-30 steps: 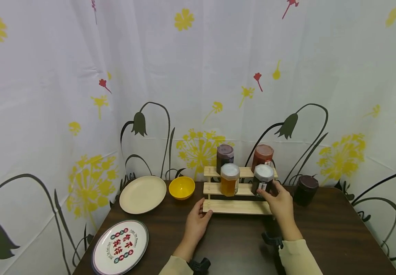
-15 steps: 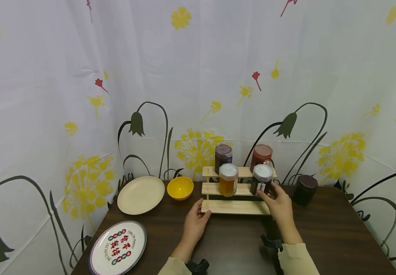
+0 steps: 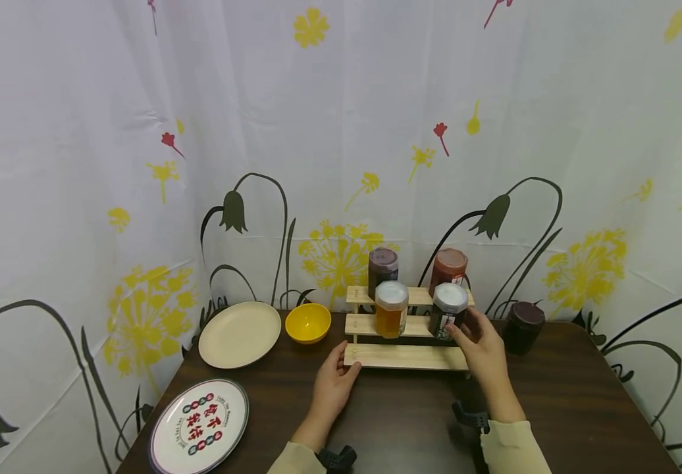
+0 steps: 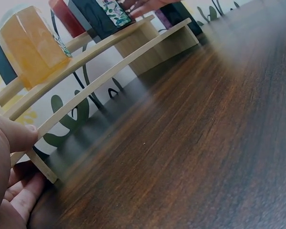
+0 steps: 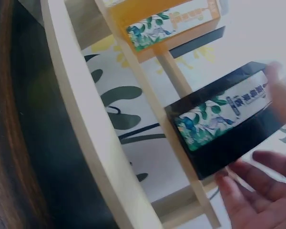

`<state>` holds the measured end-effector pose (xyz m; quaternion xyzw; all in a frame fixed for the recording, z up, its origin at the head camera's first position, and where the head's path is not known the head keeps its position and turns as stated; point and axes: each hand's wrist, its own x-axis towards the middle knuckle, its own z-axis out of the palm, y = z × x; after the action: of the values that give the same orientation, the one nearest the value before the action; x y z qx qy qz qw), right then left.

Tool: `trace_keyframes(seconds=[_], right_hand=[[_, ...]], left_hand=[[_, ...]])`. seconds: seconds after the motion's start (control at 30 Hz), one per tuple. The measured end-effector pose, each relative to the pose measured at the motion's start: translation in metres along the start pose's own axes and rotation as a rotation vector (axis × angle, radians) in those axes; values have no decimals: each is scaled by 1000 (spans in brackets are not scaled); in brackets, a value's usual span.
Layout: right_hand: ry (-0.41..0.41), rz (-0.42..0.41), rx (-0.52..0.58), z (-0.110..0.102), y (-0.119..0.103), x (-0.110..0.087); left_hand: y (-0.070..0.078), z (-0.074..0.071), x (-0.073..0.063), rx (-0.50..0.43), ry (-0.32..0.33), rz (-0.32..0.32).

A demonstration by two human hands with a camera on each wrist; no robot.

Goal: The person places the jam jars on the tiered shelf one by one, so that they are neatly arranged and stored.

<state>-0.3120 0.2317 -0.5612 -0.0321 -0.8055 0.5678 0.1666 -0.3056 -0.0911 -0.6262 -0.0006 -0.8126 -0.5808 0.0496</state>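
A three-tier wooden rack [image 3: 406, 356] stands on the dark table. My left hand [image 3: 330, 387] grips its left end at the lowest shelf; in the left wrist view the thumb [image 4: 21, 136] lies on the shelf edge, other fingers below. My right hand [image 3: 486, 352] holds a dark jar [image 3: 449, 308] with a pale lid at the middle shelf's right end, thumb on its front side, fingers around the right. The jar's flowered label [image 5: 224, 112] shows in the right wrist view. Left of it is an amber honey jar [image 3: 391, 313].
A purple-lidded jar [image 3: 383, 271] and a red jar [image 3: 449, 270] stand on the top shelf. Another dark jar [image 3: 523, 327] stands on the table right of the rack. To the left are a yellow bowl [image 3: 308, 323], a cream plate [image 3: 239, 334] and a printed plate [image 3: 199, 426].
The dark jar has turned slightly under my right hand, its label now facing further to the left. My left hand stays on the rack's end. The head view has shifted a little.
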Motion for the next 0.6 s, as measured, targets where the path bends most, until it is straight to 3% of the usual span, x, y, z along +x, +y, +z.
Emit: trace_keyframes(seconds=[0.23, 0.47, 0.6], right_hand=[[201, -143, 99, -12, -7, -3], [391, -339, 320, -34, -2, -1], [475, -381, 441, -51, 3, 1]], left_hand=[[0, 0, 1, 0, 3, 3], [0, 0, -1, -7, 4, -13], [0, 0, -1, -10, 5, -5]])
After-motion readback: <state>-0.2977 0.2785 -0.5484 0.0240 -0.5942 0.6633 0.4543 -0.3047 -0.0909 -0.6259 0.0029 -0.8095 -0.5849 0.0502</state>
